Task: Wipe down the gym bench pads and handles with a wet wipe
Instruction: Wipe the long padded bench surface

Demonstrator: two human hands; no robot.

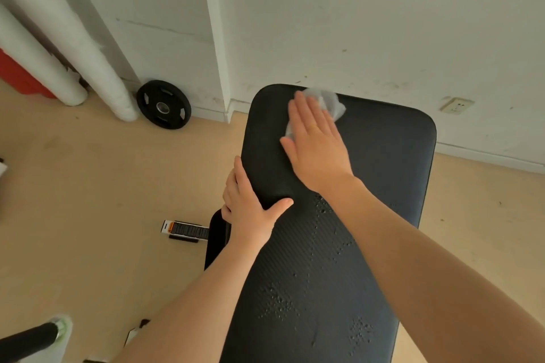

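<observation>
The black bench pad (377,162) runs from the bottom of the view up toward the wall, with small water beads on its near half. My right hand (315,141) lies flat with straight fingers near the pad's far end, pressing a white wet wipe (331,103) onto it; the wipe's crumpled edge shows past my fingertips. My left hand (250,203) grips the pad's left edge, thumb on top and fingers curled round the side.
A black weight plate (163,104) leans on the white wall (339,38) at the back left, beside white pipes (73,47) and a red object (20,74). A black-and-orange bench base part (184,230) lies on the tan floor. A black bar end (32,337) shows at the bottom left.
</observation>
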